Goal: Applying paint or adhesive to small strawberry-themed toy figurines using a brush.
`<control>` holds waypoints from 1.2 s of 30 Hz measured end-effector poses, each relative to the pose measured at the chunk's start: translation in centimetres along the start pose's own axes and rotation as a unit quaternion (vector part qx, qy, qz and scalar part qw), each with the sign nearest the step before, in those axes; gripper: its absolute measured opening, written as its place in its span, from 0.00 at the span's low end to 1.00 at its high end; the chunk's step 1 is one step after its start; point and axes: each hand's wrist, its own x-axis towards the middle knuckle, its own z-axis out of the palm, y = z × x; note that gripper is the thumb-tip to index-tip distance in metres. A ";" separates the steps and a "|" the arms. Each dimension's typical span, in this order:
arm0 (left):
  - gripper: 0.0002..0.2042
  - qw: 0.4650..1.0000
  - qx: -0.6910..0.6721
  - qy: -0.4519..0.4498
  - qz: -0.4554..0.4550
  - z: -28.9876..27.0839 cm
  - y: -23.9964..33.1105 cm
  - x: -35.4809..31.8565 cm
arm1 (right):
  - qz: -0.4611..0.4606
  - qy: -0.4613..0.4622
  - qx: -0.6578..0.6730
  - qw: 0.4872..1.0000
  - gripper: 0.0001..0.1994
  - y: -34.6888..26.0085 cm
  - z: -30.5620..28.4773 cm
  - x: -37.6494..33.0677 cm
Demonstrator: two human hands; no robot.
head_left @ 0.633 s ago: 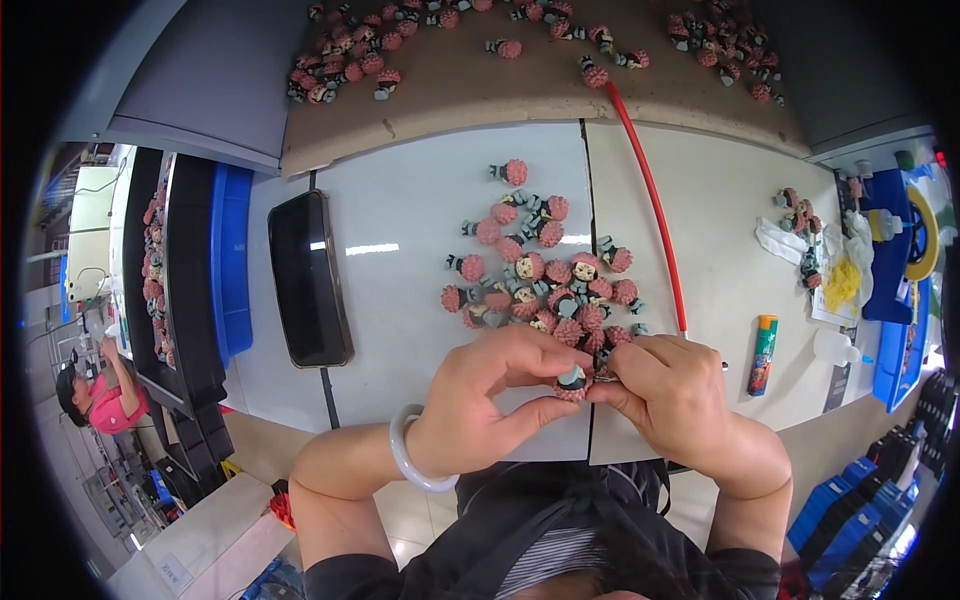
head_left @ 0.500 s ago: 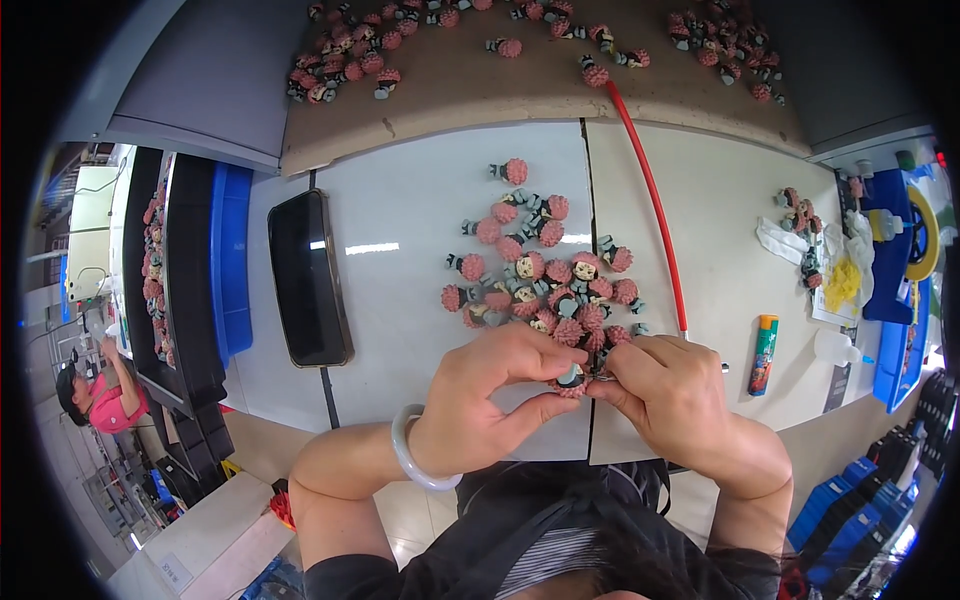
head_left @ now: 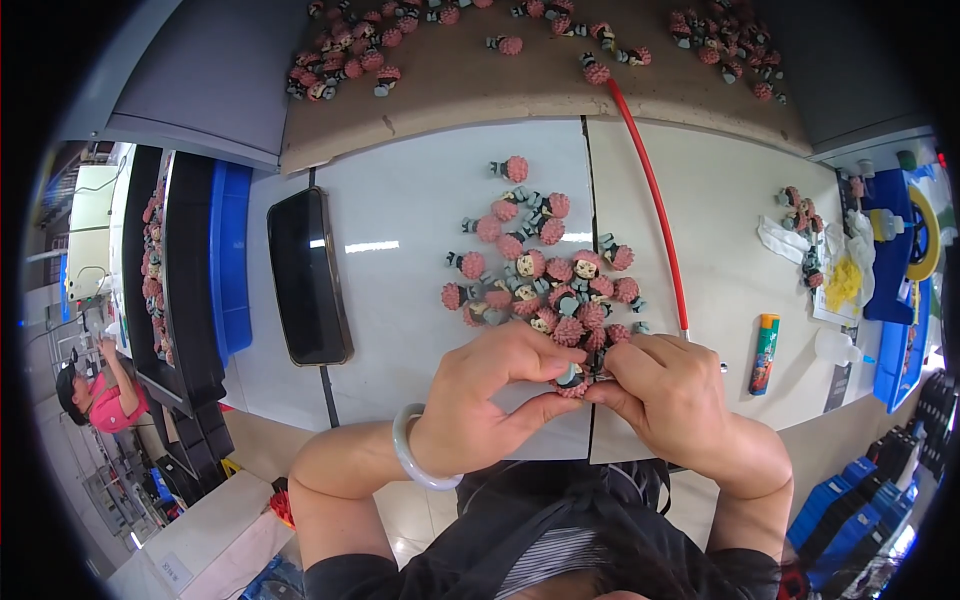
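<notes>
Between the thumb and fingers of my left hand [head_left: 490,385] is a small figurine [head_left: 572,382] with a pink, knobbly head and a pale grey-blue part. My right hand [head_left: 660,385] is closed right beside it, fingertips pinched against the figurine's right side. Whatever those fingers hold is mostly hidden; a small metallic end [head_left: 724,368] shows past the knuckles. Just beyond both hands lies a loose pile of similar figurines [head_left: 568,330], with pink heads and dark and grey-blue bodies. One figurine [head_left: 515,169] sits apart at the pile's far end.
A black phone [head_left: 308,275] lies on the left. A red tube or cord [head_left: 650,190] runs across the right side, near a lighter [head_left: 765,355]. More figurines [head_left: 340,60] cover the brown shelf [head_left: 450,95] behind. A blue bin [head_left: 235,260] stands left; a person in pink works farther off.
My hands and the figurine stay almost in place; the right fingers shift very slightly. At the far left, the other person's arm has moved a little.
</notes>
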 end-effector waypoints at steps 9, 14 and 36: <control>0.17 0.999 0.025 -0.003 0.026 -0.1 0.0 0.2 | 0.003 -0.006 0.004 1.000 0.13 0.0 -0.1 0.0; 0.17 0.999 0.027 -0.008 0.025 -0.1 0.1 0.3 | -0.002 -0.009 -0.001 1.000 0.13 0.0 -0.1 0.0; 0.19 0.943 -0.264 -0.055 -0.196 -0.4 1.0 0.4 | -0.037 0.007 0.037 0.999 0.16 0.8 -0.5 0.4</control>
